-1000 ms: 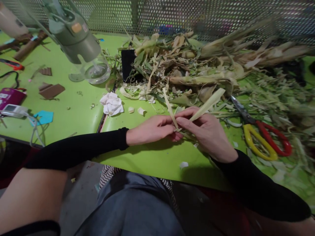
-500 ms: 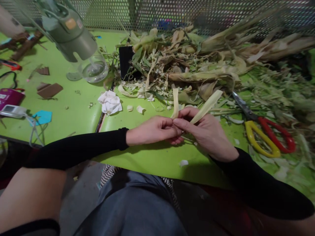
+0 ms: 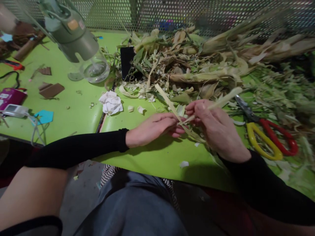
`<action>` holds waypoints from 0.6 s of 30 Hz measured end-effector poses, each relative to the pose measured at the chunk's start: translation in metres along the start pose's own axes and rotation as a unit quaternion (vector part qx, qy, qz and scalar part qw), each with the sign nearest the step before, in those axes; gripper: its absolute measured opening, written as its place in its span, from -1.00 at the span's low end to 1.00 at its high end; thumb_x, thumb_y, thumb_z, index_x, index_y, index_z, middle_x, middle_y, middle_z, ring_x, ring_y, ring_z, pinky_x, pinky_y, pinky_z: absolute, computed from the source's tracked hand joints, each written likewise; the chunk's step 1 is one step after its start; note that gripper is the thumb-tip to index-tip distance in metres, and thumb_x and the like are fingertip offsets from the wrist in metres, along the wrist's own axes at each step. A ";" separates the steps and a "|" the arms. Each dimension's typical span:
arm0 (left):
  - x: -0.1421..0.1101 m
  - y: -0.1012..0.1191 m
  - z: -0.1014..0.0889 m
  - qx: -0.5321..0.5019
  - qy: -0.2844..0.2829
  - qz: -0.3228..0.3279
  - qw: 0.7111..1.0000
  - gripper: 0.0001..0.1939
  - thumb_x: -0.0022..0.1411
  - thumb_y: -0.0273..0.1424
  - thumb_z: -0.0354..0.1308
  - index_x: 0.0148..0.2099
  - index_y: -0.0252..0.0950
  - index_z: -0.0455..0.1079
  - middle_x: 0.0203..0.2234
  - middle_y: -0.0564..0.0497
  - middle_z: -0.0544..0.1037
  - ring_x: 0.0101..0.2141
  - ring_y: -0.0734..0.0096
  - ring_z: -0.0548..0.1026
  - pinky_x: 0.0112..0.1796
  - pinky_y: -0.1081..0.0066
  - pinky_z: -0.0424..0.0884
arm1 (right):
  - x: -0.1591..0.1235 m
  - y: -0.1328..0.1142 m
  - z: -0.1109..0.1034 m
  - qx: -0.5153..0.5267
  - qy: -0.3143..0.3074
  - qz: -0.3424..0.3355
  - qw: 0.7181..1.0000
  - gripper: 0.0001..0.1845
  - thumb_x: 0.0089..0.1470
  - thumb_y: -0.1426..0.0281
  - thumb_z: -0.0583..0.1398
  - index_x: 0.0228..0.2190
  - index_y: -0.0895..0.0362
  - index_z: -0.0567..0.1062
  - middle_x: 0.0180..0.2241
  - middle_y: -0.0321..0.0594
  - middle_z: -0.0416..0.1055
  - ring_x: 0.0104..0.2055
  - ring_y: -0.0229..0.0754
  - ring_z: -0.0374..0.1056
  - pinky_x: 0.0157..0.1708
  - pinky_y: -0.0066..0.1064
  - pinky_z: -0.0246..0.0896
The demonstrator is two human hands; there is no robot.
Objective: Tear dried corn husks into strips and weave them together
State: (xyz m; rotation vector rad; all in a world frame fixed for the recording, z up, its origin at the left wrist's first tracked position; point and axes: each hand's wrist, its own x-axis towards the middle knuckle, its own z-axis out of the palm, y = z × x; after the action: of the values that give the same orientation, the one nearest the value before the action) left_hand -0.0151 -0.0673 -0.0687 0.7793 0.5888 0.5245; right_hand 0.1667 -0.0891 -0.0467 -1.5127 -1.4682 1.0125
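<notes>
Pale corn husk strips cross one another just above the green table (image 3: 147, 157). My left hand (image 3: 154, 128) has its fingertips around the crossing, with one flat husk strip (image 3: 168, 101) sticking up and away from me. My right hand (image 3: 218, 127) pinches a second, narrower husk strip (image 3: 227, 98), whose far end slants up to the right past the knuckles. Thin husk tails trail below the right palm. Whether the strips are knotted or only crossed, I cannot tell.
Scissors (image 3: 267, 136) with red and yellow handles lie at right. Behind are heaped corn husks (image 3: 197, 77) and a dark phone-like slab (image 3: 126, 62). Crumpled white tissue (image 3: 110, 102), a clear-based grey-green bottle (image 3: 95, 70), brown scraps (image 3: 51, 90) and a magenta box (image 3: 11, 98) stand leftward.
My right hand has moved slightly right, drawing its strip out from the left fingers. The upright strip now leans left. My left fingers have loosened and straightened somewhat.
</notes>
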 end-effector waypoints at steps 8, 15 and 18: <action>0.000 0.005 -0.007 0.067 0.022 0.076 0.995 -0.86 0.36 -0.48 0.11 -0.05 -0.37 0.40 -0.33 0.00 0.55 -0.31 0.53 0.52 -0.17 0.41 0.46 | 0.002 0.002 -0.002 -0.161 -0.028 -0.062 0.985 -0.51 0.11 -0.12 0.25 -0.36 0.06 0.42 -0.48 -0.27 0.38 -0.49 -0.21 0.24 -0.51 -0.35 0.08; 0.003 0.009 -0.015 0.114 0.056 0.113 0.985 -0.87 0.31 -0.47 0.21 -0.10 -0.35 0.38 -0.43 0.09 0.54 -0.41 0.60 0.49 -0.25 0.50 0.44 | 0.001 0.005 -0.004 -0.208 -0.065 -0.119 0.969 -0.79 0.24 0.20 0.22 -0.30 0.08 0.46 -0.43 -0.27 0.48 -0.46 -0.22 0.33 -0.46 -0.37 0.18; 0.007 0.010 -0.018 0.077 0.052 0.092 0.991 -0.88 0.26 -0.48 0.27 -0.19 -0.36 0.38 -0.44 0.07 0.57 -0.39 0.57 0.53 -0.24 0.48 0.46 | 0.000 0.006 -0.005 -0.267 -0.024 -0.211 0.940 -0.86 0.28 0.29 0.19 -0.28 0.09 0.47 -0.38 -0.23 0.51 -0.38 -0.17 0.40 -0.37 -0.33 0.25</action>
State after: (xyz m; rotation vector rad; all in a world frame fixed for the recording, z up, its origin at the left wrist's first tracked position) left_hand -0.0242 -0.0483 -0.0727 0.9627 0.6622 0.6982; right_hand 0.1738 -0.0890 -0.0507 -1.4290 -2.1052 0.4089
